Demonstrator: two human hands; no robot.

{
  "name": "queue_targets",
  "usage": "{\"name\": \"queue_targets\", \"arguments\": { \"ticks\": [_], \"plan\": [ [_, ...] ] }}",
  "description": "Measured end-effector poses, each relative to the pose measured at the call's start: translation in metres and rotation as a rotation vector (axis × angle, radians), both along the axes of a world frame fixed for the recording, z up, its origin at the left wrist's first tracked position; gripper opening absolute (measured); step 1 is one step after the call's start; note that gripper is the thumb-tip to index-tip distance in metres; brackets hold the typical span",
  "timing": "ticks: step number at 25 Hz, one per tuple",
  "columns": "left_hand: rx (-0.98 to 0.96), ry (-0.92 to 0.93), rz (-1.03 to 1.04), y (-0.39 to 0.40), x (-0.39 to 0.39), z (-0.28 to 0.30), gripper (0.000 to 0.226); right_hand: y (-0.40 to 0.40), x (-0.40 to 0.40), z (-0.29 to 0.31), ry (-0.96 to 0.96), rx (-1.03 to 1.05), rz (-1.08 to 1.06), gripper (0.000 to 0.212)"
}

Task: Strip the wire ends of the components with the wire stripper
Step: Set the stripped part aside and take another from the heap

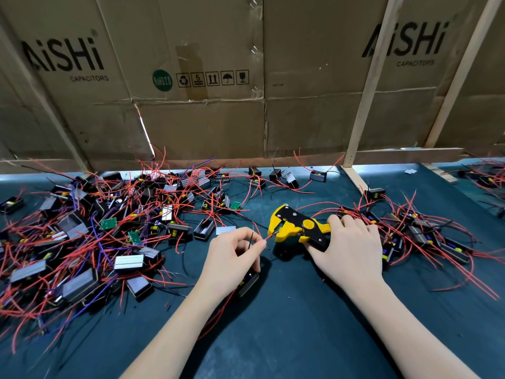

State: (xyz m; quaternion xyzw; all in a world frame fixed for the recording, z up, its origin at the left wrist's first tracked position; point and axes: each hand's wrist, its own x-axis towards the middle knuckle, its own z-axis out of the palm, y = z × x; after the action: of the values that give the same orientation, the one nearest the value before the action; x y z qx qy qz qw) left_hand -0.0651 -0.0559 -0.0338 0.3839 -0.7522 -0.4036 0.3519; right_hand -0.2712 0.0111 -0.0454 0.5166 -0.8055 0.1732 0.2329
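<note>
A yellow and black wire stripper [296,227] is gripped by its handles in my right hand [347,247], jaws pointing left. My left hand [235,250] pinches a red wire [270,236] between thumb and forefinger, and the wire's end sits in the stripper's jaws. A thin black wire [250,240] also runs up through those fingers. The wires belong to a small black box component [247,283] that hangs under my left hand, just above the dark green table [300,324].
A big heap of black components with red, black and purple wires [95,231] covers the table's left. A smaller heap [420,236] lies right of my right hand. Cardboard walls [202,77] and wooden slats [371,83] close off the back.
</note>
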Motion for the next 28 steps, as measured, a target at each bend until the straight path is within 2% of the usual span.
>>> {"name": "queue_targets", "arguments": {
  "ticks": [13,19,23,24,26,28],
  "plan": [
    [0.001,-0.028,-0.059,0.004,-0.001,0.000,0.016,0.002,0.002,0.009,0.004,0.131,-0.016,0.047],
    [0.008,-0.034,-0.075,0.003,0.000,-0.002,0.016,0.002,0.006,0.010,-0.028,0.100,-0.028,0.044],
    [-0.024,-0.039,-0.074,0.001,0.004,0.003,0.018,0.001,0.000,0.003,0.037,-0.030,-0.007,0.057],
    [-0.057,-0.090,-0.057,0.000,0.008,0.005,0.027,0.001,-0.003,0.002,0.027,-0.066,-0.018,0.057],
    [-0.115,-0.308,-0.055,-0.007,0.020,0.010,0.049,0.000,-0.007,0.003,-0.016,-0.122,-0.046,0.057],
    [-0.027,-0.436,-0.183,-0.011,0.031,0.016,0.048,0.001,-0.012,0.004,-0.054,-0.157,-0.068,0.058]
  ]
}}
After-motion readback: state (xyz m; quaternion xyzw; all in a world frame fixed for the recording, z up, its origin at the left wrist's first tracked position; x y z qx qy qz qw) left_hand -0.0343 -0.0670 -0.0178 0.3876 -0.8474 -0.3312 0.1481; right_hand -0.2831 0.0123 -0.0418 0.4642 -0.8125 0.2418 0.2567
